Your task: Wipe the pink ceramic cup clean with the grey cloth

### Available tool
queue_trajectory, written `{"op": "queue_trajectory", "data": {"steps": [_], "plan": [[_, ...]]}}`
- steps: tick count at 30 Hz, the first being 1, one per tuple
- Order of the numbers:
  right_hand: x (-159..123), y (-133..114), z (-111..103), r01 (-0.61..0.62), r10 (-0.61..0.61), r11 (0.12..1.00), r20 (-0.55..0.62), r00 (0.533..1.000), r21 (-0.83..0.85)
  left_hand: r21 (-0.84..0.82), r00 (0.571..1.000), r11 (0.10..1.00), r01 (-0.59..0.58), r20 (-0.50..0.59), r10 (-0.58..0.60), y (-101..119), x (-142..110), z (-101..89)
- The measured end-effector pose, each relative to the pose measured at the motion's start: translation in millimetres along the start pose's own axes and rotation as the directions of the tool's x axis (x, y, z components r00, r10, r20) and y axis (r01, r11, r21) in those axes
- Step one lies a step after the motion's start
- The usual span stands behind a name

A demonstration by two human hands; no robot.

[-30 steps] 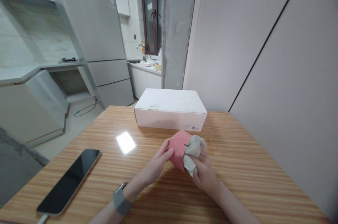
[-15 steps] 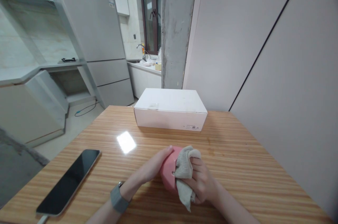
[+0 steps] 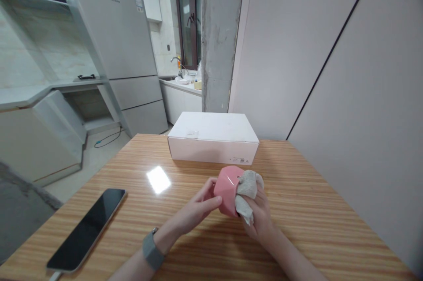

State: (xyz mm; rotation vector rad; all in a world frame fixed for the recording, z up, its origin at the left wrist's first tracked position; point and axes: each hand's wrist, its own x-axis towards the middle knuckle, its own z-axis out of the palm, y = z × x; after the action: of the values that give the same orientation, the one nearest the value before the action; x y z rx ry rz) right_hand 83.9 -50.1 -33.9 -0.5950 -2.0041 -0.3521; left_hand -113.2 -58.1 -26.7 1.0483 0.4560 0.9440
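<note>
A glossy pink faceted bowl is tilted on its side over the table, its opening turned to the right. My left hand grips its left side, thumb in front and fingers behind. Bunched in my right hand is a grey-white cloth, pressed against the bowl's rim and partly inside the opening. The cloth and my right hand hide the bowl's interior. On my left wrist is a watch with a grey band.
Behind the bowl stands a closed white box on the wood-grain table. A dark-screened phone with a white cable lies at the left. Farther back are a fridge, a concrete pillar and a sink counter.
The bowl, cloth and both hands came nearer to me and down, then moved back away towards the box. My left hand shifted its hold on the bowl. The box and phone stayed put.
</note>
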Motion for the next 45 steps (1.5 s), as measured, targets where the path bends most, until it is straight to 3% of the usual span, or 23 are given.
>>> {"op": "queue_trajectory", "data": {"steps": [2,5,8,13,16,20,25,27,30,32,34,38,42,45], "plan": [[3,-5,0,0.084,-0.084,0.996,-0.006,0.996,0.041,-0.075,0.998,0.997,0.027,-0.056,-0.031,-3,2,-4.0],[8,-18,4,0.246,-0.254,0.955,0.027,0.967,0.163,-0.14,0.969,0.98,0.142,-0.185,-0.167,-7,2,-10.7],[11,-29,10,0.326,-0.346,0.919,0.058,0.936,0.223,-0.059,0.935,0.969,0.24,-0.254,-0.247,-8,0,-15.2],[14,-22,6,0.247,-0.262,0.957,0.088,0.961,0.155,0.081,0.958,0.994,0.071,-0.283,-0.045,-6,3,-12.1],[12,-13,2,0.196,-0.207,0.975,0.11,0.972,0.105,0.046,0.984,0.998,0.03,-0.179,-0.022,-3,4,-5.5],[3,-5,2,0.04,-0.042,0.998,0.049,0.998,0.045,-0.067,0.999,0.997,-0.029,-0.04,0.026,1,2,2.9],[0,-4,2,-0.087,0.085,0.992,0.031,0.996,0.089,-0.141,0.999,0.989,-0.038,-0.035,0.033,0,3,4.5],[3,-7,1,-0.072,0.07,0.991,0.02,0.997,0.115,-0.179,0.993,0.984,0.009,-0.117,-0.03,-3,5,1.6],[7,-15,3,0.096,-0.103,0.986,0.045,0.994,0.137,-0.194,0.964,0.977,0.09,-0.23,-0.135,-5,8,-1.8],[8,-21,7,0.226,-0.239,0.961,0.068,0.969,0.162,-0.092,0.948,0.986,0.141,-0.273,-0.161,-4,7,-2.0],[8,-24,12,0.269,-0.289,0.943,0.08,0.954,0.198,0.069,0.938,0.984,0.166,-0.319,-0.136,-2,5,-1.8],[8,-20,13,0.209,-0.239,0.957,0.141,0.961,0.2,0.286,0.939,0.953,0.098,-0.343,0.006,3,3,-1.1],[6,-10,7,0.128,-0.143,0.984,0.128,0.981,0.122,0.198,0.969,0.98,0.023,-0.245,0.026,6,2,5.4],[1,-5,5,-0.036,0.028,0.995,0.091,0.995,0.095,0.114,0.986,0.993,-0.024,-0.163,0.043,7,0,10.6]]}}
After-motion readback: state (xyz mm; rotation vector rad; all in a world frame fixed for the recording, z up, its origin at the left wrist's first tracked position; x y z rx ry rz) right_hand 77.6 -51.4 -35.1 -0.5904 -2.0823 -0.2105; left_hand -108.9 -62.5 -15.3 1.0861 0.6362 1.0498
